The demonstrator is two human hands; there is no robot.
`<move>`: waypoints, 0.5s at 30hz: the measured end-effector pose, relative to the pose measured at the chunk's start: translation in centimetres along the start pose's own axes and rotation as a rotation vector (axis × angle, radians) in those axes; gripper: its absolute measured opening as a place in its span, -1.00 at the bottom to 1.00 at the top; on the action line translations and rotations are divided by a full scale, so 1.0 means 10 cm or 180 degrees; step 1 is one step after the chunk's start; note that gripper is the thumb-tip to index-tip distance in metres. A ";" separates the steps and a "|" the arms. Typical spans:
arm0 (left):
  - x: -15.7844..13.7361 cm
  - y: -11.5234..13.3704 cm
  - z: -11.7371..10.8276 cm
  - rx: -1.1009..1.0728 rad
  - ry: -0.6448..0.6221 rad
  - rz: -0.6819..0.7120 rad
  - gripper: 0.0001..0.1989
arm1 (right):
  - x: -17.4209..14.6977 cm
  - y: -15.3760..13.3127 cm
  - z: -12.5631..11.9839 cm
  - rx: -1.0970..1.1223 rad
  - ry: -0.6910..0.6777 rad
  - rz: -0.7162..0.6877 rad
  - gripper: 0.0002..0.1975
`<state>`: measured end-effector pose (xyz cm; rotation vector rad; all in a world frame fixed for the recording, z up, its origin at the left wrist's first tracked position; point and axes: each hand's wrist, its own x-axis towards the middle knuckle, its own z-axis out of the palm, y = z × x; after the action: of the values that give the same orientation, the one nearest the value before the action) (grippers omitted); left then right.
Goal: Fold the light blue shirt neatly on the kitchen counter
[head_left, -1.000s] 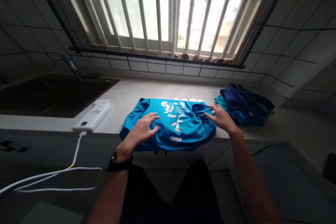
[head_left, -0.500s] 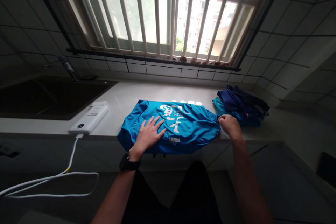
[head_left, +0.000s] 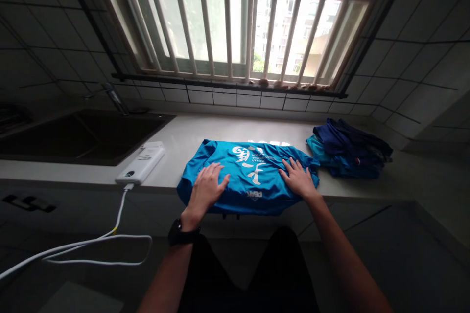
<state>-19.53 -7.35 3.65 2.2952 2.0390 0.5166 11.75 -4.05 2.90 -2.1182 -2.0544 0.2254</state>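
A bright blue shirt point(head_left: 242, 183) with white lettering lies folded lengthwise on the counter, its near edge hanging over the front. My left hand point(head_left: 207, 187), with a black watch at the wrist, rests flat on the left part of the shirt, fingers spread. On the shirt's right part lies my right hand point(head_left: 299, 180), also flat with fingers stretched out. Just beyond the shirt's right end sits a pile of folded clothes point(head_left: 348, 149), dark blue over bright blue.
A white power bank point(head_left: 141, 164) stands left of the shirt, with a white cable point(head_left: 119, 215) hanging from it. Farther left is a dark sink point(head_left: 147, 144) with a faucet point(head_left: 116, 99). A barred window point(head_left: 229, 24) rises behind the pale counter point(head_left: 198, 127).
My right hand has let go of the shirt's right end, moved left and opened flat on the cloth. My left hand stays on the shirt. The view has shifted slightly left.
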 end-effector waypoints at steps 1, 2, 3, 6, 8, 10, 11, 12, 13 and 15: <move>-0.05 -0.06 -0.02 0.0116 0.0166 -0.0223 -0.45 | 0.02 0.00 -0.06 -0.0123 -0.0010 0.0104 -0.38; -0.09 -0.13 -0.03 0.0246 0.0274 -0.0448 -0.43 | 0.05 -0.02 -0.13 -0.0246 -0.0009 0.0206 -0.39; -0.13 -0.19 -0.03 0.0372 0.0298 -0.0636 -0.42 | 0.08 -0.03 -0.20 -0.0356 0.0005 0.0294 -0.40; -0.14 -0.35 -0.03 0.0598 -0.0001 -0.0846 -0.43 | 0.21 -0.08 -0.38 -0.0578 0.0209 0.0159 -0.48; -0.04 -0.41 -0.04 0.0632 -0.0239 -0.0783 -0.44 | 0.29 -0.09 -0.43 -0.0651 0.0240 -0.0220 -0.50; 0.13 -0.45 -0.04 0.0620 -0.0444 -0.0681 -0.44 | 0.32 -0.07 -0.41 -0.0684 -0.0006 -0.0455 -0.45; 0.23 -0.47 -0.04 0.0612 -0.0507 -0.0619 -0.44 | 0.31 -0.05 -0.39 -0.0699 -0.0153 -0.0446 -0.43; 0.34 -0.49 -0.03 0.0607 -0.0524 -0.0550 -0.45 | 0.28 -0.03 -0.37 -0.0721 -0.0238 -0.0373 -0.43; 0.45 -0.52 -0.02 0.0601 -0.0496 -0.0475 -0.47 | 0.23 -0.02 -0.35 -0.0756 -0.0236 -0.0293 -0.43; 0.69 -0.55 0.02 0.0511 -0.0272 -0.0249 -0.55 | 0.08 -0.02 -0.32 -0.0872 -0.0082 -0.0202 -0.43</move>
<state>-24.16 0.22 3.70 2.2654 2.1923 0.2550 12.28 -3.30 6.06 -2.2037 -2.2772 -0.0410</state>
